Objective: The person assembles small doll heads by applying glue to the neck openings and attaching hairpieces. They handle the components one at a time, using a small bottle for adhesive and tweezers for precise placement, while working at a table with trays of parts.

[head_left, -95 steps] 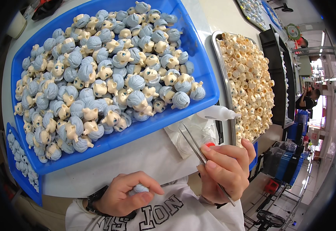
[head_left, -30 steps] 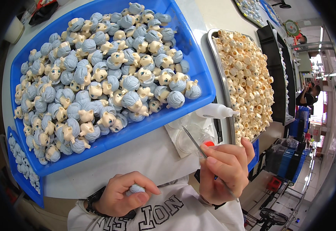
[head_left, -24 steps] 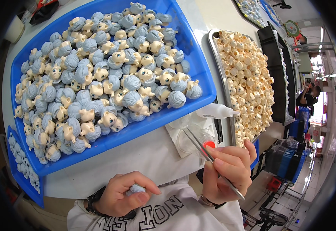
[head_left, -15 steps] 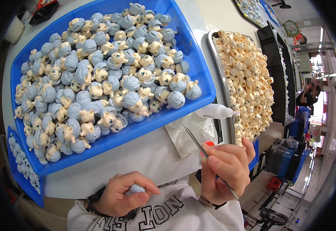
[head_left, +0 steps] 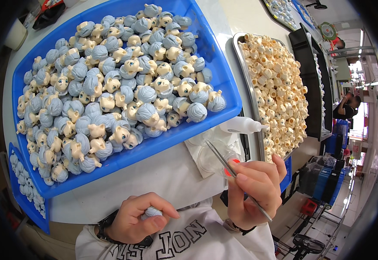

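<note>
Close to my body, my left hand (head_left: pixel 139 219) is curled around a small grey-blue doll hair piece (head_left: pixel 152 212), mostly hidden by the fingers. My right hand (head_left: pixel 258 186) grips slim metal tweezers (head_left: pixel 215 150) slantwise, their tip pointing up and left, away from me. Below the tip, a clear round container (head_left: pixel 205 157) rests on a white cloth (head_left: pixel 195 149). A red round part (head_left: pixel 230 170) shows just beside my right fingers, partly covered. Behind them lies a white squeeze bottle (head_left: pixel 240 125) with its nozzle to the right.
A big blue tub (head_left: pixel 145 163) heaped with grey-haired doll heads (head_left: pixel 111 86) fills the left. Rightward stand a metal tray (head_left: pixel 250 86) of skin-coloured face parts (head_left: pixel 280 86) and a black crate (head_left: pixel 301 60). A smaller blue tray (head_left: pixel 18 193) of hair pieces sits lower left. People (head_left: pixel 349 106) appear far right.
My right hand and the tweezers have shifted very slightly, and a bit more of the red part shows. My left hand stays put with the hair piece.
</note>
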Motion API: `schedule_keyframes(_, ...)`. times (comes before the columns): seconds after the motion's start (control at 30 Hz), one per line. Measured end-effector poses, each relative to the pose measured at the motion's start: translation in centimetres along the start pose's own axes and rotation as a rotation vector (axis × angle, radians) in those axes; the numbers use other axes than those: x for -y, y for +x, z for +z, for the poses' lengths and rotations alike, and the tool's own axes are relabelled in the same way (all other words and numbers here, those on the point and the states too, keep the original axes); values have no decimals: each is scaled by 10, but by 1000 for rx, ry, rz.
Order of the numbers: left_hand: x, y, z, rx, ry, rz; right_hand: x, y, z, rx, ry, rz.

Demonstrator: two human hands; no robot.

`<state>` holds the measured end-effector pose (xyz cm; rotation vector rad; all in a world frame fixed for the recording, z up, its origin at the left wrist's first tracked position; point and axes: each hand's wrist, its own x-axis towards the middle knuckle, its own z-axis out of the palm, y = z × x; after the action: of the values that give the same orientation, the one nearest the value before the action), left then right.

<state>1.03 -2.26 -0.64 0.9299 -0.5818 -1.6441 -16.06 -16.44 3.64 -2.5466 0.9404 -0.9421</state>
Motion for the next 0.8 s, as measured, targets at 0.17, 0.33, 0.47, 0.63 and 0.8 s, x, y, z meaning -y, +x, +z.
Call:
schedule_keyframes(0.17,-1,1,0,-3,-2,-1,-2,1,2,-35,-7,-21)
schedule_keyframes(0.33,-1,1,2,-10,-10,2,0,0,-2,-61,27,9)
schedule_keyframes(0.47,-1,-1,0,-7,-8,-3,1,0,1,-33,6,16)
schedule_keyframes(0.63,-2,0,0,3,-25,-5,0,1,0,-22,-3,-3)
schedule_keyframes(0.8,0,0,0,-5,-4,-2,-3,-3,3,-40,11,-25)
